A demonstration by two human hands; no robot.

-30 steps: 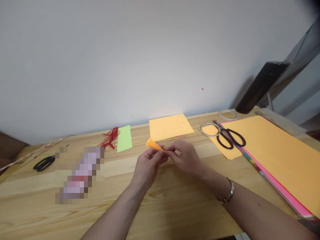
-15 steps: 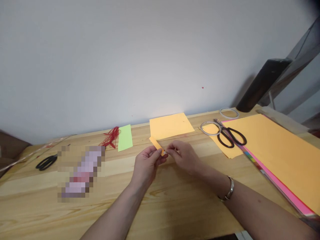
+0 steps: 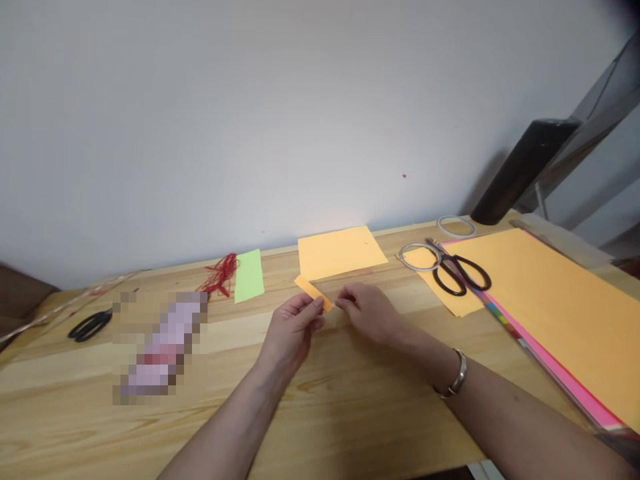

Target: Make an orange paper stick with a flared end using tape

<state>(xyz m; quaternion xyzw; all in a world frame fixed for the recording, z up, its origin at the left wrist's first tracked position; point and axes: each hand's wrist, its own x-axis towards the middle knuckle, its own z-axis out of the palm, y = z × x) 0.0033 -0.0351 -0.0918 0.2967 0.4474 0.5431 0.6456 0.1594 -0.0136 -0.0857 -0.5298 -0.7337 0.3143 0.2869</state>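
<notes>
Between the thumb and fingers of my left hand (image 3: 296, 327) is a narrow strip of orange paper (image 3: 311, 289), slanting down to the right. Just right of its lower end, my right hand (image 3: 369, 312) is closed in a pinch, with a tiny pale bit at the fingertips that is too small to identify. Behind both hands an orange paper sheet (image 3: 342, 252) lies flat by the wall.
Red string (image 3: 221, 275) and a green paper (image 3: 249, 276) lie back left, near black-handled scissors (image 3: 91, 325) and a blurred-out item (image 3: 163, 347). Rightward are tape rolls (image 3: 420, 257), larger scissors (image 3: 463, 275), stacked coloured sheets (image 3: 560, 300) and a black cylinder (image 3: 525, 170).
My right fingertips have moved slightly right, away from the strip's lower end, leaving a small gap. The strip lies at a flatter slant in my left hand.
</notes>
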